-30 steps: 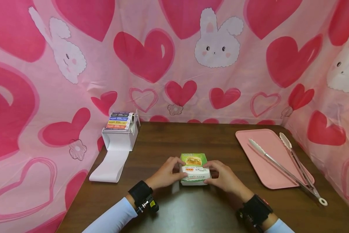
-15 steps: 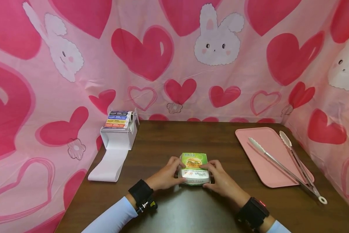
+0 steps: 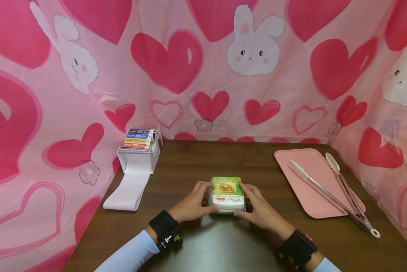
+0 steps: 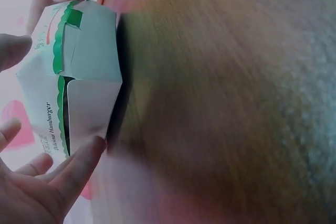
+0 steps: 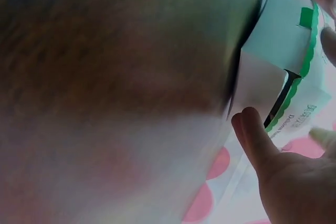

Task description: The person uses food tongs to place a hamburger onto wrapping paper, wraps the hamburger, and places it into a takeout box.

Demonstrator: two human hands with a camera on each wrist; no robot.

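Observation:
A green and white hamburger box [image 3: 228, 192] with a burger picture on its lid sits on the table between both hands. Its lid is down; the wrist views show dark gaps at the side corners under the scalloped green edge. My left hand [image 3: 194, 204] is at the box's left side, and in the left wrist view a fairly straight finger [image 4: 84, 163] touches the side wall. On the right side is my right hand [image 3: 260, 207], its fingers [image 5: 257, 137] extended along the wall and its thumb by the front edge. Neither hand wraps round the box.
A label dispenser [image 3: 140, 151] with a white paper strip [image 3: 128, 192] hanging out stands at the back left. Metal tongs [image 3: 329, 194] lie across a pink tray [image 3: 313, 207] on the right. A pink heart-patterned cloth [image 3: 176, 68] surrounds the brown table [image 3: 190, 162].
My right fingers have moved off the top of the lid to the box's right side. The left hand shifted only slightly. The lid sits flatter in front than a second ago.

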